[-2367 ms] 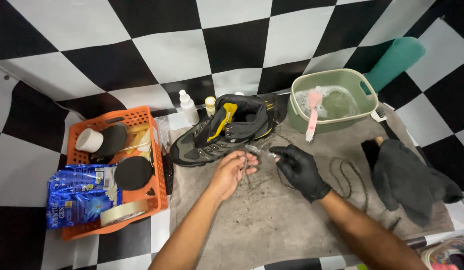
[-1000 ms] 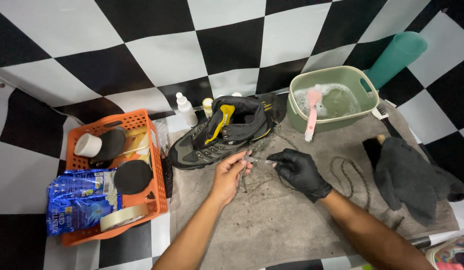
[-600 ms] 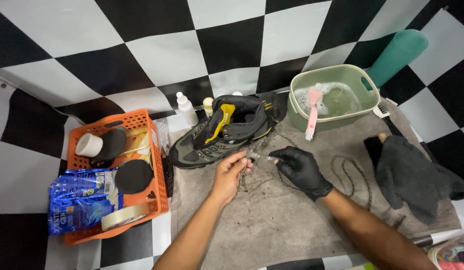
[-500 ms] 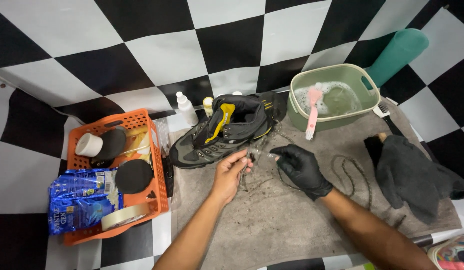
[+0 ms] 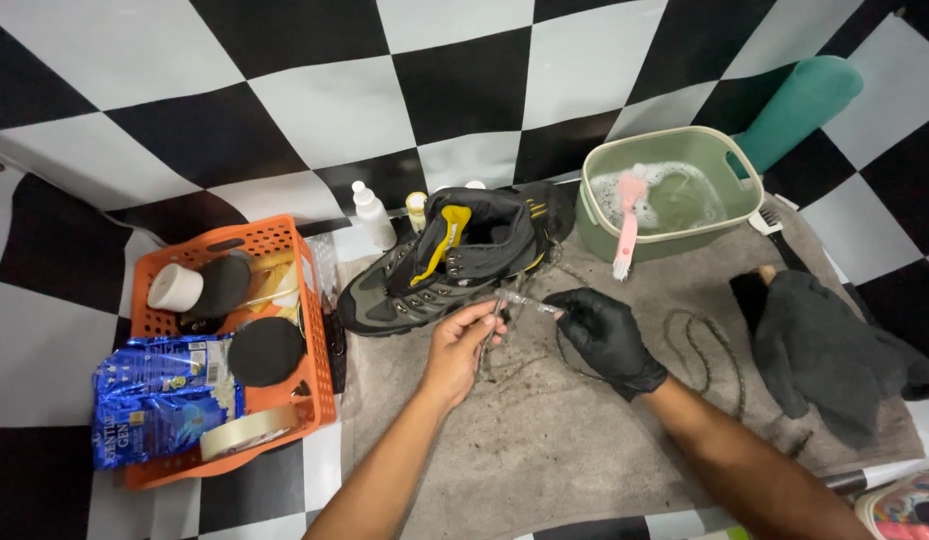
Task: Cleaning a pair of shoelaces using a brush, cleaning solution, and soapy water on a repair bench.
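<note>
Just in front of the hiking boot (image 5: pixel 454 262), on the grey towel (image 5: pixel 544 450), both your hands are at work. L hand (image 5: pixel 456 345), bare, fingers pinched together on a thin lace end (image 5: pixel 514 299), thumb and forefinger closed tight on it. R hand (image 5: pixel 606 335), in a black glove, fingertips closed on the same lace end from the other side, so the two grips nearly meet right below the boot's toe. The lace runs from the boot down between your hands; loose lace (image 5: pixel 699 345) loops on the towel to the right of the boot, w/ dirt specks scattered round it.

The boot lies on its side, grey-black, yellow tongue showing, toe pointing left. Behind it, against the checkered wall: a small white bottle (image 5: pixel 372 215) and a second small bottle (image 5: pixel 416 210). Right of the boot, a green basin (image 5: pixel 729 215) w/ soapy water, pink brush (image 5: pixel 626 222) leaning in it, bristles over the rim. Further right, a dark cloth (image 5: pixel 829 350) bunched on the towel. Left of the boot, an orange basket (image 5: pixel 314 330) holding a tape roll (image 5: pixel 246 432), a blue packet (image 5: pixel 159 395), round black pads (image 5: pixel 266 350) and a white roll (image 5: pixel 174 287).
</note>
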